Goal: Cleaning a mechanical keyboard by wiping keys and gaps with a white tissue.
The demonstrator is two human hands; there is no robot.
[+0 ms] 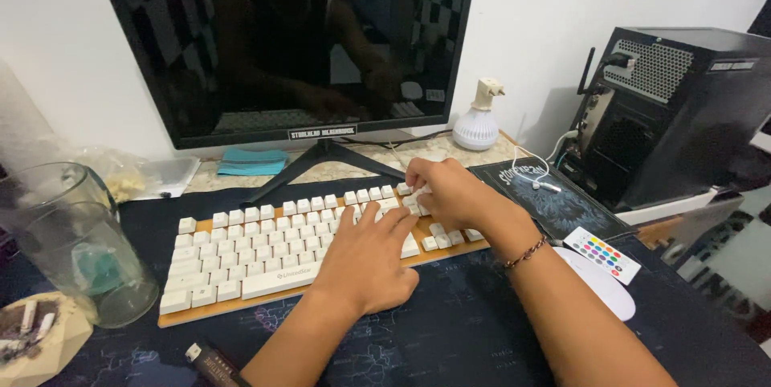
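Keyboard: white keyboard [265,254] on a wooden base lies across the dark desk mat [450,331] on the counter, long axis running left to right, far end tilting up toward the right
Left hand: left hand [365,262] is flat on the right half of the keys, fingers [377,222] spread and pointing away from the person, gripping nothing
Right hand: right hand [446,193] sits just beyond it at the top-right corner, fingers curled and pinched over a keycap there; whether the cap is actually gripped is hard to tell, knuckles cover it
Nearer hand: right one is closer to that corner, left one braces the board
Behind: dark monitor [297,42] on its stand
Left side: glass jar [76,246], ashtray [36,339]
Right side: small remote with coloured buttons [602,254], white mouse [598,287], black computer tower [683,106], white spray bottle [478,118]
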